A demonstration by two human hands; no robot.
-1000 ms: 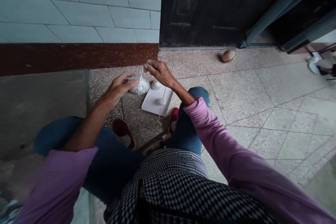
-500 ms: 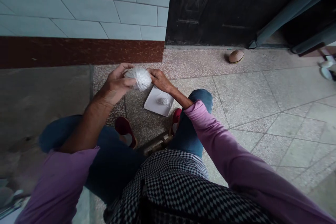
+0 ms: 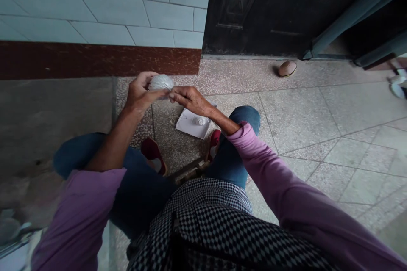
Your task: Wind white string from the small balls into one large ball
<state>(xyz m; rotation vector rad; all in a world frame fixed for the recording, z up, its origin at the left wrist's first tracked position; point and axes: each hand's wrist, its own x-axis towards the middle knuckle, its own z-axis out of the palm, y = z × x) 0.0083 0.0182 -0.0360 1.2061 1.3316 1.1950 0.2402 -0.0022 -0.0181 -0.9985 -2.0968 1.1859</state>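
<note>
My left hand (image 3: 141, 92) is closed around a white ball of thread (image 3: 161, 81), held up in front of my knees. Touching it from the right, my right hand (image 3: 190, 100) has its fingers pinched together at the ball's lower edge, on what looks like the thread's end. Below the hands a white sheet of paper (image 3: 190, 125) lies on the floor with a small white wad of thread (image 3: 200, 121) on it. I sit low with my knees apart and my red slippers (image 3: 153, 155) on the speckled floor.
A tiled wall with a dark red skirting (image 3: 95, 60) runs across the back left. A dark door (image 3: 254, 8) stands behind, with a brown oval object (image 3: 287, 68) on the floor before it. Someone's shoes (image 3: 397, 84) show at the far right edge.
The left hand has lifted the ball of thread and turned it. The right hand dropped from holding a strand up above the ball to pinching at its lower edge.
</note>
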